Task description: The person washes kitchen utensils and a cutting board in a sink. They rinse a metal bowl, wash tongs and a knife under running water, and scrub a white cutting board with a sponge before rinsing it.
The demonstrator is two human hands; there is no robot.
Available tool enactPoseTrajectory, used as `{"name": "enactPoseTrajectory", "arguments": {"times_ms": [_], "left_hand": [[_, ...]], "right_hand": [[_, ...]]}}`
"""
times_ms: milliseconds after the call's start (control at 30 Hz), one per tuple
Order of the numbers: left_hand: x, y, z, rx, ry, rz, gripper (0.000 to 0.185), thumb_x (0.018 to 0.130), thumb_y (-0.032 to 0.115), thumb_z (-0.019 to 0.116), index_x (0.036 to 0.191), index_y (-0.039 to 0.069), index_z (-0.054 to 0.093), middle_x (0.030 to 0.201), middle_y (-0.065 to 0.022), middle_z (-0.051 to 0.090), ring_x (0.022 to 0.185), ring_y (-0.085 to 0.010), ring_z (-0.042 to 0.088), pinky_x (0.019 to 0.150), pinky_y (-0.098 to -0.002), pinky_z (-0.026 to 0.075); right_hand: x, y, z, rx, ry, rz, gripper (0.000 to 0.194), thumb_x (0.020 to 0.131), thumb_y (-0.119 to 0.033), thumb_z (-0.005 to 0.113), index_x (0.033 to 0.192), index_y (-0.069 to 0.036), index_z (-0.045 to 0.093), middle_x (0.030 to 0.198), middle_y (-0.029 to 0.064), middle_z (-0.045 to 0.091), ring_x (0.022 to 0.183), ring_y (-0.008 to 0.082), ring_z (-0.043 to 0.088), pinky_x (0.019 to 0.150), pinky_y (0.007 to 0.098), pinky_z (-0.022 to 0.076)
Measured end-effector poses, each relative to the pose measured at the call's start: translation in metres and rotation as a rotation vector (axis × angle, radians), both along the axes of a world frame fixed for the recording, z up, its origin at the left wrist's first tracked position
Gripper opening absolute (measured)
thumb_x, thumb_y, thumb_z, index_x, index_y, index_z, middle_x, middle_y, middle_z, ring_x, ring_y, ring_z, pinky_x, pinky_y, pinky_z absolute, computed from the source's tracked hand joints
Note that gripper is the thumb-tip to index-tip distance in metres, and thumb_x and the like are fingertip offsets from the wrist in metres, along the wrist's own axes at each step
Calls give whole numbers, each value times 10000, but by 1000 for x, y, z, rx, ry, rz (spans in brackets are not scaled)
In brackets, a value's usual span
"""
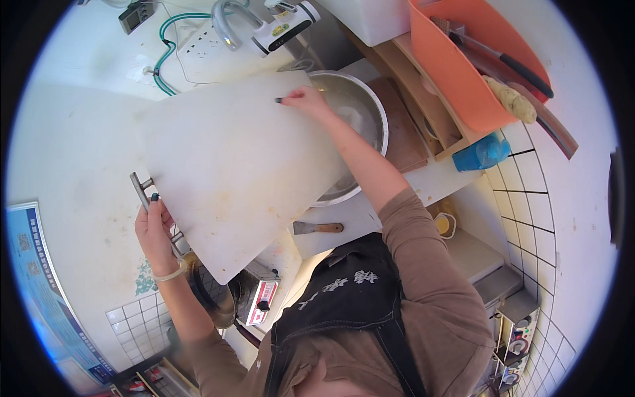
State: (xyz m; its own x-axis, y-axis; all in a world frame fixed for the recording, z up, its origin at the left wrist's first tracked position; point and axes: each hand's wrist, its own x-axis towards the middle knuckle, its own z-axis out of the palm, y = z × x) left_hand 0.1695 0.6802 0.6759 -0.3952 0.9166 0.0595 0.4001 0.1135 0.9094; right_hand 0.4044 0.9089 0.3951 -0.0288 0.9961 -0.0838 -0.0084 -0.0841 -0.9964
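A large white board with a metal bar handle on its left edge fills the middle of the view. My left hand is closed around that handle. Near the board's upper right, my right hand lies at the surface with its fingers bent together; whether it pinches anything is unclear. Behind the board and under my right forearm is a round metal basin holding liquid, partly covered by the board. A scraper with a wooden handle rests on the white counter below the basin.
Above the board are a faucet and green tubing on the wall. An orange bin with long-handled tools stands at upper right, beside a wooden shelf and a blue bottle. A pan is at lower left.
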Motion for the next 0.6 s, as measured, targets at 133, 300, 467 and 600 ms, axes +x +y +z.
{"name": "enactPoseTrajectory", "arguments": {"times_ms": [133,300,467,600], "left_hand": [[7,2,7,20,-14,-12,211,944,194,485,870,10,556,763,-4,571,636,-51,512,594,-191,445],[-4,3,-1,31,-44,-25,205,943,189,489,852,15,548,767,-4,573,632,-48,500,592,-192,437],[6,2,-1,53,-34,-15,201,942,183,492,837,20,544,744,13,550,626,-40,478,574,-184,410],[5,1,3,46,-44,-15,205,944,182,488,832,19,541,725,18,538,615,-32,458,554,-180,386]], "right_hand": [[4,2,-12,-74,-133,29,351,624,-333,789,791,-47,672,789,90,668,722,171,628,687,290,494],[29,5,-49,-85,-89,5,393,630,-383,780,782,-41,660,777,94,662,723,176,625,672,302,487],[-10,1,22,-45,-69,70,341,667,-357,750,793,-50,674,789,104,679,748,177,649,683,311,496],[30,6,-58,-102,-278,44,305,670,-311,748,845,-72,678,801,80,670,733,205,638,693,314,494]]}}
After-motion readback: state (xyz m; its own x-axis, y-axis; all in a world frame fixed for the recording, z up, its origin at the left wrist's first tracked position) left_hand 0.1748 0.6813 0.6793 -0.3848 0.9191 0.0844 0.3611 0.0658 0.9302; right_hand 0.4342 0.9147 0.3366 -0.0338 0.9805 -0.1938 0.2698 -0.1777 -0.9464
